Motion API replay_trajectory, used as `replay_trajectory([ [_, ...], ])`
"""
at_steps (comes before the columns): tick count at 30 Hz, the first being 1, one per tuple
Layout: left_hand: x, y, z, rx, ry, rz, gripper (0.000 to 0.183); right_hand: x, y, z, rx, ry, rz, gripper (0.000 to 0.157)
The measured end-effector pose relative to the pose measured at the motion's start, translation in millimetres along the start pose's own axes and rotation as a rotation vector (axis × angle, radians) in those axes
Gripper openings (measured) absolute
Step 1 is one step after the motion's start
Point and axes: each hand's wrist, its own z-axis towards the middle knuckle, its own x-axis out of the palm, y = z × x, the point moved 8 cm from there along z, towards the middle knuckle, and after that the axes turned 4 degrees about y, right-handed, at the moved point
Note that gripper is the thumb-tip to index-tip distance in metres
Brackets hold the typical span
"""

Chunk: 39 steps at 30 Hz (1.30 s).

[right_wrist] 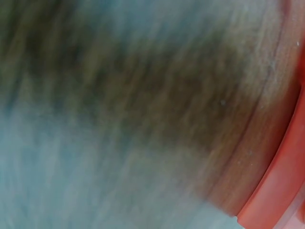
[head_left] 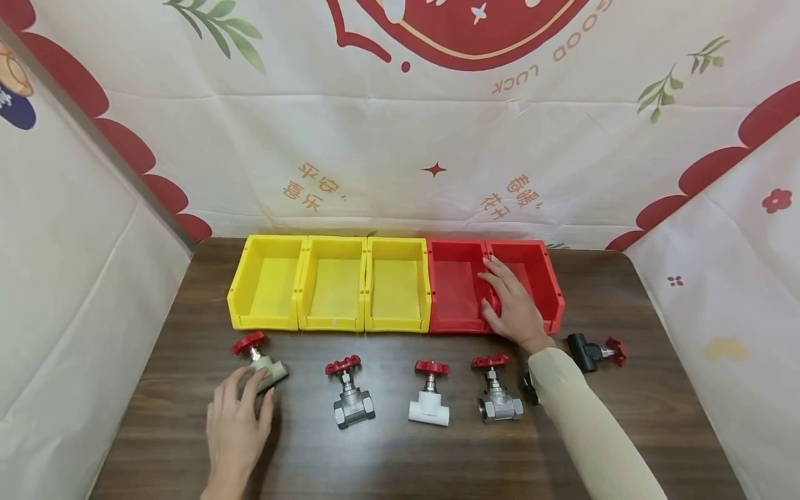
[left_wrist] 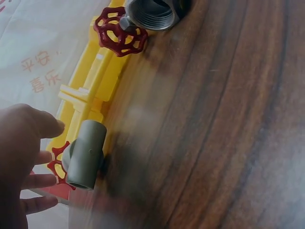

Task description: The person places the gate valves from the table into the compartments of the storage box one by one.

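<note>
In the head view my left hand (head_left: 239,423) is at the near side of a grey-green plastic valve with a red handwheel (head_left: 248,342). Seen from the left wrist, its thumb and fingers (left_wrist: 38,181) are spread beside the grey-green pipe body (left_wrist: 86,155), not curled round it. My right hand (head_left: 514,305) is over the two red bins (head_left: 456,323), fingers extended across their shared wall and nothing visible in its grasp. The right wrist view is blurred, with a red bin edge (right_wrist: 276,191) at its right side and no fingers showing.
Three yellow bins (head_left: 269,322) stand left of the red ones, against the printed cloth. Along the front lie a metal valve (head_left: 353,405), a white plastic valve (head_left: 429,406) and another metal valve (head_left: 498,403). A black valve (head_left: 584,353) lies right of the right sleeve (head_left: 587,423).
</note>
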Motion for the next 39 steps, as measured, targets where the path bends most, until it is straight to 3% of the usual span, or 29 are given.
replay_trajectory([
  [18, 28.3, 3.8, 13.8, 0.021, 0.114, 0.146, 0.058, -2.4, -1.2, -0.5, 0.016, 0.012, -0.006, 0.065],
  [28, 38.6, 10.1, 13.9, -0.051, 0.170, 0.149, 0.050, -1.2, 2.5, 0.9, 0.002, 0.007, 0.002, 0.067],
  [39, 44.8, 15.1, 17.2, -0.021, 0.194, 0.153, 0.044, 0.8, -1.1, 1.0, -0.005, -0.005, -0.003, 0.061],
])
